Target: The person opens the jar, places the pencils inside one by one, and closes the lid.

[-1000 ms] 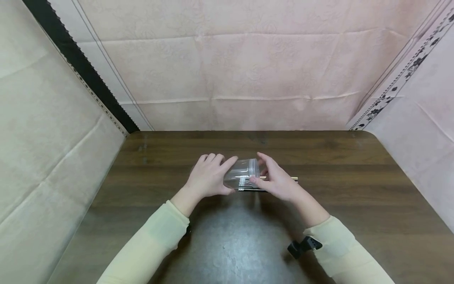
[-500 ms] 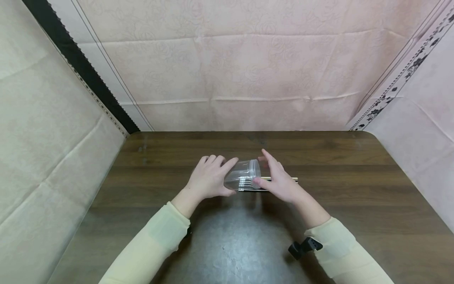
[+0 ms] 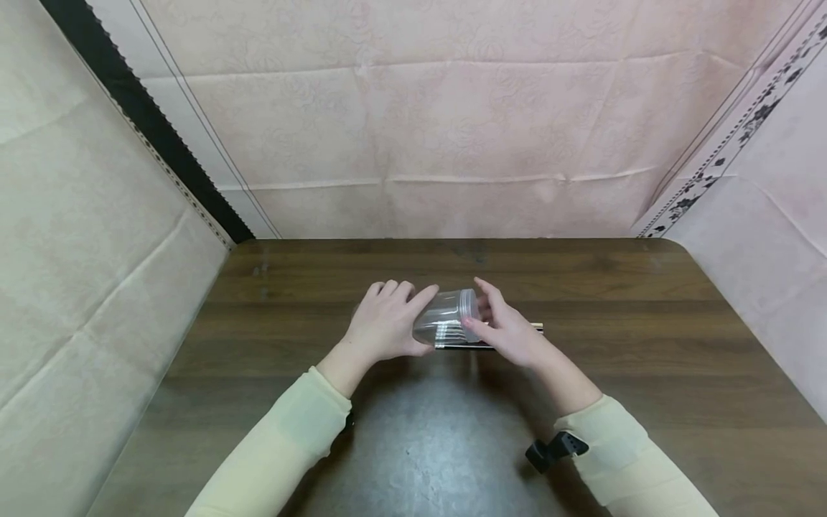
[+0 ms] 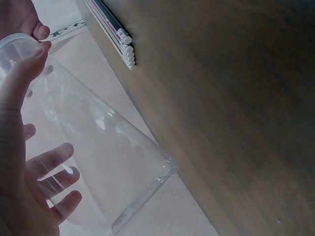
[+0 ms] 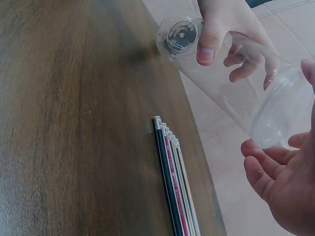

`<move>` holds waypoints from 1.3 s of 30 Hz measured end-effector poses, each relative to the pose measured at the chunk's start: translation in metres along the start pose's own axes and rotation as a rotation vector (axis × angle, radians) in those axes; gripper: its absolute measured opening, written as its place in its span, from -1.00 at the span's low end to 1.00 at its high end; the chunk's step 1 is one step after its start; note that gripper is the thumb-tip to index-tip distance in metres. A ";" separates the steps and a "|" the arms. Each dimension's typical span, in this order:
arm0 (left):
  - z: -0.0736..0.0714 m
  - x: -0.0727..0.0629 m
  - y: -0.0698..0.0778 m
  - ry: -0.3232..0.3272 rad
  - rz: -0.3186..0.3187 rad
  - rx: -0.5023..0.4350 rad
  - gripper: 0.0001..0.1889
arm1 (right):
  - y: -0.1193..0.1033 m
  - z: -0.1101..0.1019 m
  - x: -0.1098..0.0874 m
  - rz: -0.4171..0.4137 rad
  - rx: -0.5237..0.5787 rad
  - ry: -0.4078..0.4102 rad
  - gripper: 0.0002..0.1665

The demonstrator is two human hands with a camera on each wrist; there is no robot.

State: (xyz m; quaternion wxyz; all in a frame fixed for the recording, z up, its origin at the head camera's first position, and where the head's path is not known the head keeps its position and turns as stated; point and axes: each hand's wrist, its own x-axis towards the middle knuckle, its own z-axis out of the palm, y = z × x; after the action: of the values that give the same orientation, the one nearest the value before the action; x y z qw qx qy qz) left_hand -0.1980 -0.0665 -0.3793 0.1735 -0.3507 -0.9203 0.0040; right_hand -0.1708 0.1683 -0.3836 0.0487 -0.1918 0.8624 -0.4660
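A clear plastic jar [image 3: 439, 314] lies tipped sideways in the air above the table, its closed base facing left. My left hand [image 3: 386, 323] grips its body, with the fingers showing through the clear wall in the left wrist view. My right hand [image 3: 507, 330] is at the jar's right end, thumb and fingers around the translucent lid [image 5: 275, 129]. Several pencils [image 5: 171, 172] with white eraser ends lie side by side on the table beneath the jar; in the head view the jar and right hand partly cover them.
The brown wooden table [image 3: 413, 445] spreads around both hands. Pale cloth [image 3: 420, 129] hangs behind the table's far edge and at both sides. A black wrist camera [image 3: 555, 450] is strapped at the right sleeve.
My right fingers spread away from the lid half a second ago and have now come back in around it. The left hand and jar have shifted slightly right; the pencils have stayed put.
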 end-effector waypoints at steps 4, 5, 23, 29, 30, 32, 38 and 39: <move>0.000 -0.001 0.000 0.000 0.009 -0.008 -0.02 | 0.000 0.000 -0.001 -0.043 0.025 -0.012 -0.07; -0.001 -0.001 0.000 -0.004 0.010 -0.008 -0.02 | 0.001 0.000 -0.001 -0.053 0.030 -0.016 -0.05; 0.001 -0.004 -0.002 -0.013 -0.016 -0.025 0.00 | 0.003 -0.001 -0.003 -0.050 0.001 0.036 -0.08; -0.001 -0.004 -0.001 -0.003 -0.019 -0.006 0.00 | -0.001 -0.001 -0.002 0.030 -0.065 0.033 -0.26; -0.001 -0.004 -0.002 0.000 -0.016 -0.003 -0.01 | -0.002 -0.001 -0.001 0.044 -0.063 0.027 -0.26; 0.000 -0.003 -0.002 0.000 -0.013 0.001 -0.01 | -0.003 -0.001 -0.001 0.060 -0.055 0.013 -0.25; -0.002 -0.004 -0.002 -0.036 -0.022 -0.020 0.00 | -0.003 -0.001 -0.001 -0.023 -0.037 0.001 -0.18; -0.002 -0.004 -0.002 -0.039 -0.024 -0.031 0.00 | -0.003 -0.002 -0.001 -0.046 -0.040 0.005 -0.18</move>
State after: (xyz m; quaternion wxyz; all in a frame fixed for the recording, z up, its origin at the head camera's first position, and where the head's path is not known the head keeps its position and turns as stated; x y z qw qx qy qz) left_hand -0.1957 -0.0714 -0.3781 0.1503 -0.3420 -0.9276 -0.0055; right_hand -0.1693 0.1685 -0.3801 0.0318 -0.2115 0.8669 -0.4502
